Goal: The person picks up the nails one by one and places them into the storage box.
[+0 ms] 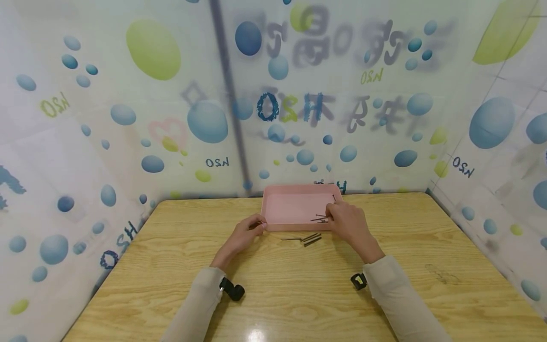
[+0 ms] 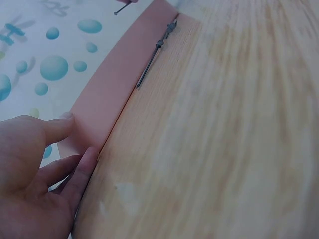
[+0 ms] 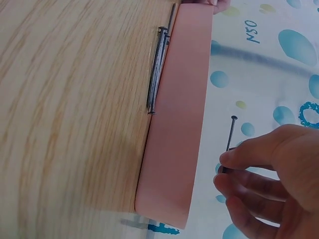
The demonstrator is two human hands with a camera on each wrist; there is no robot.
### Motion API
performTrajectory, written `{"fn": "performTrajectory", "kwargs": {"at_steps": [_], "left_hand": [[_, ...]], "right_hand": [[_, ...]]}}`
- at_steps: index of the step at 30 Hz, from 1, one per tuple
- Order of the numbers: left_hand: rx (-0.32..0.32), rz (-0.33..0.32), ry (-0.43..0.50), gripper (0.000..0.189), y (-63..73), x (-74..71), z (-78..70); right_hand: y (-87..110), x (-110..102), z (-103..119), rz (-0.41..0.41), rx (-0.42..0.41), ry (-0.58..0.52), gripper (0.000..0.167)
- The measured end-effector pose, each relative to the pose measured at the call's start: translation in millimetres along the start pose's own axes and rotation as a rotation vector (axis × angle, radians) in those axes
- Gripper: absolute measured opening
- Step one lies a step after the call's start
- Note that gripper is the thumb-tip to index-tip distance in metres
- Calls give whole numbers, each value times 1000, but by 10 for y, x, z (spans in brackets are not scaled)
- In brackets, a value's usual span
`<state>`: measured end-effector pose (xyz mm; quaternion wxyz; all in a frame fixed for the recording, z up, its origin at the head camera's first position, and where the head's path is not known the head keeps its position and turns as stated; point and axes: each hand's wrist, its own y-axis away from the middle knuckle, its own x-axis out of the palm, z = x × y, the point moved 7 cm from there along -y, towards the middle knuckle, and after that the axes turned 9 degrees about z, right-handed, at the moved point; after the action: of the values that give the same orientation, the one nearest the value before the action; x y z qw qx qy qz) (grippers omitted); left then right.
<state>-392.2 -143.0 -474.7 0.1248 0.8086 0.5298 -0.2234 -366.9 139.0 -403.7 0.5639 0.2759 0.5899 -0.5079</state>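
Note:
A shallow pink tray (image 1: 290,207) stands near the table's far edge. My left hand (image 1: 245,233) holds its near left corner, with the thumb at the rim and fingers against the outer wall in the left wrist view. Over the tray's right side, my right hand (image 1: 351,226) pinches a dark nail (image 3: 231,132) between thumb and fingers; its head sticks out in the right wrist view. Some nails (image 1: 317,219) show inside the tray near the right hand, partly hidden by it. Several more nails (image 1: 312,239) lie on the table along the tray's front wall.
The wood-grain table (image 1: 273,289) reaches back to a patterned curtain (image 1: 205,161) just behind the tray. Similar hangings close in the left and right sides. Each wrist wears a strap with a small black camera (image 1: 234,290).

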Motion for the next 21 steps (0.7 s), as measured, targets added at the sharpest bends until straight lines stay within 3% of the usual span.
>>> {"fn": "performTrajectory", "kwargs": {"at_steps": [4,7,10,16,21], "left_hand": [[10,-1,9,18,108,3,-216],[10,11,8,19,129,-6,-252],[-5,23,8,21,100,2,-193],[-21,-1,-1,22,-25,16,65],[-10,-9,-3,19,-52,7,127]], "right_hand": [[-9,6,-14,-15,8,12,13],[-14,9,-21,-22,14,18,14],[-18,6,-21,-27,17,19,14],[-20,0,-20,-42,11,22,18],[-22,5,-23,-44,14,20,17]]}}
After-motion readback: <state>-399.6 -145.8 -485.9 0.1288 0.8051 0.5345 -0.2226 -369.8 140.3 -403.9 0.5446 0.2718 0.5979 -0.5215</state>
